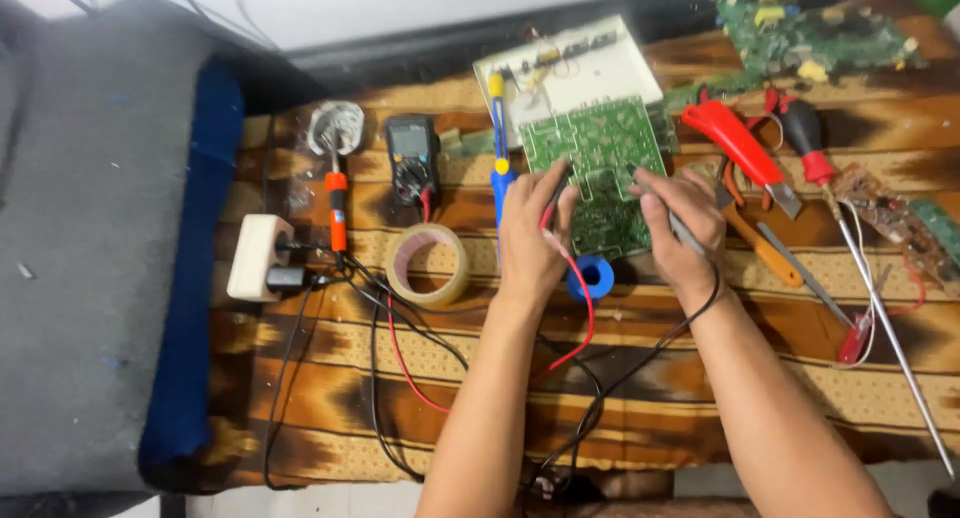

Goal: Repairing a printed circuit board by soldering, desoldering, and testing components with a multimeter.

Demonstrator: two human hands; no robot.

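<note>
We see a patterned brown cloth (700, 378); on it lies a green circuit board (600, 168). Our left hand (532, 233) grips a red probe (548, 216) and our right hand (680, 228) a black probe (685, 236), both tips touching the board.

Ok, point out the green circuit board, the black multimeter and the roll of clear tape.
Green circuit board (598, 148): head view, on its bare upper middle.
Black multimeter (412, 156): head view, on the middle of its body.
Roll of clear tape (400, 281): head view, on the ring's left wall.
</note>
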